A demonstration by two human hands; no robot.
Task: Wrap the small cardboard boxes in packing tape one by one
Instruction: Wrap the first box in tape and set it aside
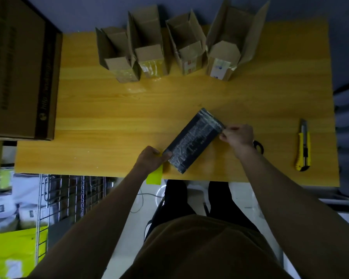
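Observation:
A dark oblong box (193, 140) covered in shiny clear tape lies diagonally on the yellow wooden table (109, 109), near its front edge. My left hand (152, 159) grips the box's near-left end, with a yellow-green tool (155, 176) under its palm. My right hand (238, 135) pinches at the box's far-right end, where the tape edge is. A dark round object (259, 147), partly hidden behind my right wrist, lies on the table.
Several open cardboard boxes (149, 57) stand in a row at the table's far edge. A yellow utility knife (303, 148) lies at the right. A large flat carton (22, 73) sits at the left. Wire shelving (73, 200) and parcels lie below left.

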